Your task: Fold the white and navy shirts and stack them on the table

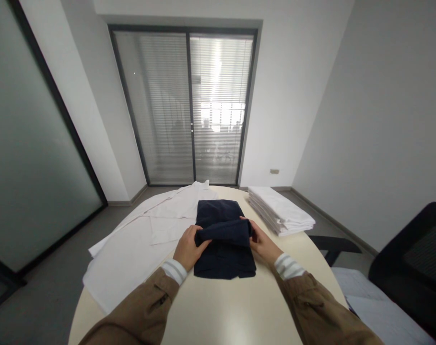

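Observation:
A dark navy garment (223, 251) lies partly folded on the round cream table (218, 311) straight ahead of me. My left hand (189, 247) grips the left end of a raised fold across its middle. At the right end of that same fold my right hand (263, 244) is closed on the cloth. Both arms wear brown sleeves with striped cuffs.
A white garment (138, 244) is spread flat over the table's left part. A stack of folded white cloths (280, 211) sits at the far right edge. A black chair (415, 268) stands to the right, white sheets (379, 306) beside it. Glass doors with blinds (189, 105) lie beyond.

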Demonstrator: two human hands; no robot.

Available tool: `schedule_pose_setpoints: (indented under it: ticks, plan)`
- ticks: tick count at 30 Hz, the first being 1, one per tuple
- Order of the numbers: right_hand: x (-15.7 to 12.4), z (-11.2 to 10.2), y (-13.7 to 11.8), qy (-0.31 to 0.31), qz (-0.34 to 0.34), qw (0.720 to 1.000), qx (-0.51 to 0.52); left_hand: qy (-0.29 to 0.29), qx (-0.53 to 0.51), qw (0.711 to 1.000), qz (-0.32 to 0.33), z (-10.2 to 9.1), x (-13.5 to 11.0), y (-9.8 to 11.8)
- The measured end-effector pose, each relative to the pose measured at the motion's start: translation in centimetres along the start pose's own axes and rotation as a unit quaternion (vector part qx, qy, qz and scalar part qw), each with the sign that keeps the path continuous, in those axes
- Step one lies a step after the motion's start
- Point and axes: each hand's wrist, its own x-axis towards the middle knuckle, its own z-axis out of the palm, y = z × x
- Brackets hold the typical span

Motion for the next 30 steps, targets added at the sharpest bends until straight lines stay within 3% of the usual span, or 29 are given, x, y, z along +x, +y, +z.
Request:
schedule_pose_setpoints:
  ticks: [8, 12, 16, 20, 24, 30]
  plan:
    - [0.3, -1.3, -0.3, 0.037, 0.044, 0.985, -0.165, 0.005, -0.150, 0.989, 0.007, 0.4, -0.1, 0.5]
    - [0.3, -0.8, -0.6, 0.053, 0.088, 0.992, -0.072, 0.034, -0.270, 0.960, -0.066, 1.2, 0.1, 0.2]
    - [0.1, -0.2, -0.7, 0.037, 0.089, 0.995, 0.038, -0.001, -0.308, 0.948, -0.081, 1.3, 0.1, 0.1]
    - [-0.2, 0.0, -0.8, -0.009, 0.047, 0.997, 0.053, -0.033, -0.244, 0.967, -0.072, 0.7, -0.1, 0.5]
    - [-0.3, 0.1, -0.6, -0.020, 0.045, 0.998, 0.036, -0.030, -0.130, 0.991, 0.003, -0.1, 0.0, 0.7]
    - [-0.6, -0.3, -0.7, -0.037, 0.047, 0.998, -0.016, -0.143, 0.028, 0.986, 0.083, -1.0, -0.2, 0.4]
